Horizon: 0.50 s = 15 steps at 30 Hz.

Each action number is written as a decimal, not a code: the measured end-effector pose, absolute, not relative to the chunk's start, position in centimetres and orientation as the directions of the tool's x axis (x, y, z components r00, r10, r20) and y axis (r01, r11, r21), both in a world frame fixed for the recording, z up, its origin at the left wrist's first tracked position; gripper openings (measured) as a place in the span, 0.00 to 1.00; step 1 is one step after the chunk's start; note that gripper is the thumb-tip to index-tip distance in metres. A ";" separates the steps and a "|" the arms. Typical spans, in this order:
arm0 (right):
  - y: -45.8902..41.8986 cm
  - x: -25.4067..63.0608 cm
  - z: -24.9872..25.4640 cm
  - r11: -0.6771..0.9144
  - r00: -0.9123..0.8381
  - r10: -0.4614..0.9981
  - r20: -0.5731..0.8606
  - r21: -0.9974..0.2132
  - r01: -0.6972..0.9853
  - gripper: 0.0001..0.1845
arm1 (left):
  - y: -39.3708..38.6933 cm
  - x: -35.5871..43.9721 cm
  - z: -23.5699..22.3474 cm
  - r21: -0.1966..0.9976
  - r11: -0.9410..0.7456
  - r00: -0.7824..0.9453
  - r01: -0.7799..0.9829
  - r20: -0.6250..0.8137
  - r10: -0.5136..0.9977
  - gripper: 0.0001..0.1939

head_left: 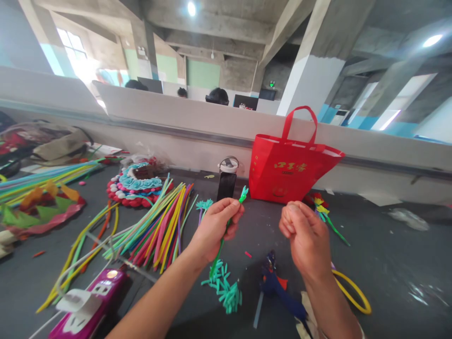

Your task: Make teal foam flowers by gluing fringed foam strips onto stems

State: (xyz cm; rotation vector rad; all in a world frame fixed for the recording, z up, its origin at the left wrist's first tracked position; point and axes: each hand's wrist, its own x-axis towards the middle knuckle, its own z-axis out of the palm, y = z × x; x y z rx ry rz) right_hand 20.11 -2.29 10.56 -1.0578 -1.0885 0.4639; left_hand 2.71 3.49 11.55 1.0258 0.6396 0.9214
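Observation:
My left hand (222, 221) is closed around a green pipe cleaner stem (243, 193); its lighter green tip sticks up past the thumb and its tail hangs below the palm. My right hand (300, 230) is raised to the right, apart from the stem, with fingers pinched together; whatever they may hold is hidden. Below the left hand lies a pile of short teal cut pieces (226, 287). A teal pipe cleaner flower (205, 204) rests just behind the left wrist. Beneath the right hand is a dark blue cloth-like item (282, 292), partly covered by the forearm.
Colourful pipe cleaners (165, 221) fan out at left, near flowered headbands (136, 181) and a purple power strip (92, 306). A phone (226, 185) leans against a white-lidded cup (229, 165). Behind stands a red bag (289, 169); a yellow loop (356, 294) lies right.

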 end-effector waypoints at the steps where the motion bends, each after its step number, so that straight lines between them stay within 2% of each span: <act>1: -2.3 20.2 10.6 0.474 0.456 0.735 0.502 -0.861 0.183 0.22 | 3.5 2.6 11.6 0.914 0.223 0.486 -0.338 -0.033 0.873 0.13; 7: -1.8 22.1 11.7 0.607 0.629 0.548 0.552 -0.779 0.155 0.24 | 3.8 2.2 11.8 0.896 0.203 0.442 -0.395 -0.008 0.897 0.12; 10: -1.1 24.0 11.8 0.628 0.701 0.491 0.518 -0.767 0.127 0.21 | 3.9 2.0 11.8 0.891 0.186 0.426 -0.413 0.009 0.905 0.12; 13: -0.6 25.5 11.2 0.528 0.689 0.544 0.480 -0.833 0.163 0.08 | 3.9 2.0 11.8 0.891 0.187 0.444 -0.414 0.019 0.896 0.11; 15: -0.5 25.9 10.8 0.417 0.650 0.590 0.478 -0.871 0.262 0.12 | 3.9 2.0 11.8 0.892 0.193 0.464 -0.410 0.021 0.886 0.11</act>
